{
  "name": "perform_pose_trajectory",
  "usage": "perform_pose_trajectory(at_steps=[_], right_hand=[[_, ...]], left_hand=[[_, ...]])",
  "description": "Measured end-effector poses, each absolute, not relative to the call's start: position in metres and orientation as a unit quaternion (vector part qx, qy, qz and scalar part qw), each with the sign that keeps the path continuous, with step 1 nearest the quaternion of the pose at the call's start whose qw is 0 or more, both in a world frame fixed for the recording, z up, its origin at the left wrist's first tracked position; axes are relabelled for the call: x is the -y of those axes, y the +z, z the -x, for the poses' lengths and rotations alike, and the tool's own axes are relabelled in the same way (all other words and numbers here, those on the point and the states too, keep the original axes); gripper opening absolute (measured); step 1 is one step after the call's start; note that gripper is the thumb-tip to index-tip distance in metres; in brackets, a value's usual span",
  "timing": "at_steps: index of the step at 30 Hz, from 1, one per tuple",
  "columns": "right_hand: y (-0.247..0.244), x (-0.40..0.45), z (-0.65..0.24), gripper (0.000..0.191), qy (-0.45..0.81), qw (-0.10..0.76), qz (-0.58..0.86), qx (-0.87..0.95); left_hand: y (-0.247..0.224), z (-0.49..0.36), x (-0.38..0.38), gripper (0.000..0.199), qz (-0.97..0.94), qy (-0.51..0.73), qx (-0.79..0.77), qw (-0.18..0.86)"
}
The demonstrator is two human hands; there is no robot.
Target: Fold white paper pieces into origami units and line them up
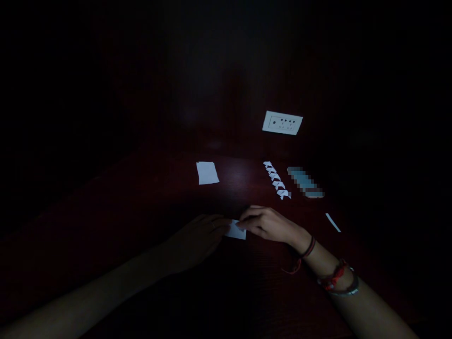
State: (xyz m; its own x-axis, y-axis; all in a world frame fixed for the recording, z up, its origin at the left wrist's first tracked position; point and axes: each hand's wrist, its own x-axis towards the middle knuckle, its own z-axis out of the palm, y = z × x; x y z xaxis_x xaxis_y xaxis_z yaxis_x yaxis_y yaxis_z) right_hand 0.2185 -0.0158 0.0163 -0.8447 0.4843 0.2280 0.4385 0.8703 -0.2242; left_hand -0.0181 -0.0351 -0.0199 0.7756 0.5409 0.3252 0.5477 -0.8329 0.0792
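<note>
A small white paper piece (236, 230) lies on the dark red table (233, 176) between my hands. My left hand (199, 238), dim in shadow and wearing a ring, has its fingertips on the paper's left side. From the right, my right hand (266, 223) touches the upper part of the paper with its fingers bent together. Part of the paper is hidden under the fingertips, and the exact hold is hard to make out in the low light.
Farther back lies a small stack of white paper (207, 173). A row of folded white pieces (276, 180) stretches beside a blurred phone-like object (305, 182). At right is a thin white strip (333, 222). A socket panel (282, 123) is behind.
</note>
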Motion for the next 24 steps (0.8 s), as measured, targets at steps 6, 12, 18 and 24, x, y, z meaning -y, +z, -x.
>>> perform_pose_trajectory(at_steps=[6, 12, 18, 24], right_hand=[[0.0185, 0.0173, -0.2191, 0.025, 0.086, 0.134, 0.236, 0.959], [0.0207, 0.0199, -0.2189, 0.025, 0.079, 0.127, 0.238, 0.96], [0.0188, 0.0205, -0.2206, 0.025, 0.073, 0.123, 0.238, 0.961], [0.0212, 0.0229, -0.2226, 0.028, 0.059, 0.108, 0.239, 0.963]], left_hand=[[-0.0193, 0.018, 0.0352, 0.037, 0.942, -0.169, 0.289, 0.018], [-0.0184, 0.0176, 0.0366, 0.041, 0.945, -0.15, 0.289, 0.034], [-0.0127, 0.017, 0.0379, 0.043, 0.949, -0.141, 0.279, 0.027], [-0.0099, 0.0146, 0.0381, 0.042, 0.95, -0.141, 0.28, 0.012]])
